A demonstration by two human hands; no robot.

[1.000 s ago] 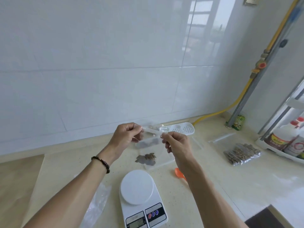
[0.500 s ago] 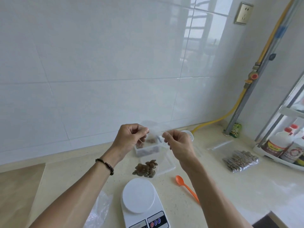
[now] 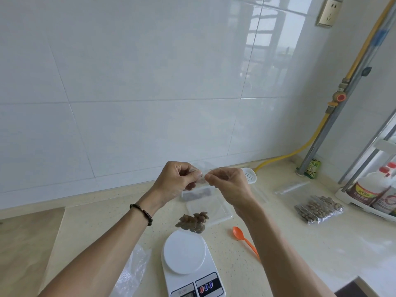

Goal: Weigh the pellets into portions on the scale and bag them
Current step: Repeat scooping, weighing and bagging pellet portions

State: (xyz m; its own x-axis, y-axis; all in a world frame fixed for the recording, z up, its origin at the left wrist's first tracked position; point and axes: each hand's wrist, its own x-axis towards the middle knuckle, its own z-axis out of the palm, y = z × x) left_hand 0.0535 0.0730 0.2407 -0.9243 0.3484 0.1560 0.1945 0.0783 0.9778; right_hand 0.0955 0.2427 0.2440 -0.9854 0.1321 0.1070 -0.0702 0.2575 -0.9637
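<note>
— What are your hands doing right now?

— My left hand (image 3: 179, 181) is raised above the desk (image 3: 278, 243), fingers curled in, thumb and forefinger pinching the top edge of a small clear bag (image 3: 204, 171). My right hand (image 3: 230, 185) meets it almost fingertip to fingertip and pinches the same edge. Both are nearly closed, with only the thin plastic between the fingers.

— And where are the pellets?

— Going left to right: a crumpled clear bag (image 3: 132, 273) lies beside my left forearm. The white scale (image 3: 189, 264) sits near me with its pan bare. Just beyond it a loose heap of brown pellets (image 3: 192, 221) rests at the edge of a flat clear lid (image 3: 216, 209), and behind that, under my hands, is a clear tub (image 3: 196, 192) with more pellets in it. The orange spoon (image 3: 244, 237) lies on the desk by my right forearm. Farther right are filled bags of pellets (image 3: 317, 209), well apart from the scale.

— What has changed from a second ago?

— My hands were farther apart then, stretching the bag's top between them. They have drawn together since, until the fingertips nearly touch. The heap, spoon and scale lie where they were.
</note>
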